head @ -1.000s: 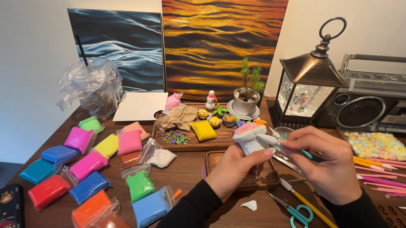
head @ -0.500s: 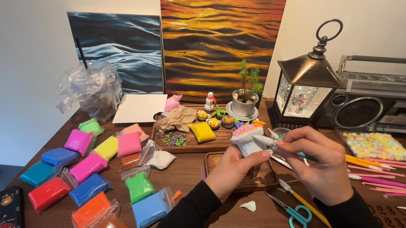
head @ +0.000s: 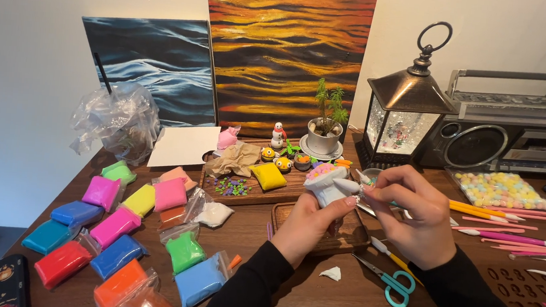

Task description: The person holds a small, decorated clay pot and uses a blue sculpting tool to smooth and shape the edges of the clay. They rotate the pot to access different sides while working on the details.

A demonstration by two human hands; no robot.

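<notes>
My left hand (head: 309,224) grips a small white clay bouquet (head: 328,184) topped with pastel flowers, held above a dark wooden tray (head: 344,238). My right hand (head: 411,213) is pinched on a thin modelling tool, its tip touching the bouquet's right side. Both sleeves are black. Teal-handled scissors (head: 392,285) lie just below my right hand, and a scrap of white clay (head: 330,273) rests on the table between my forearms.
Bagged clay blocks in several colours (head: 118,226) spread over the left of the table. A wooden board (head: 244,193) carries a yellow clay pad and small figures. Behind stand two paintings, a potted plant (head: 324,128), a lantern (head: 406,112) and a radio (head: 515,133). Pink tools (head: 507,230) lie right.
Both hands with the bouquet have shifted slightly lower and left in view. The right hand keeps working the tool against the bouquet.
</notes>
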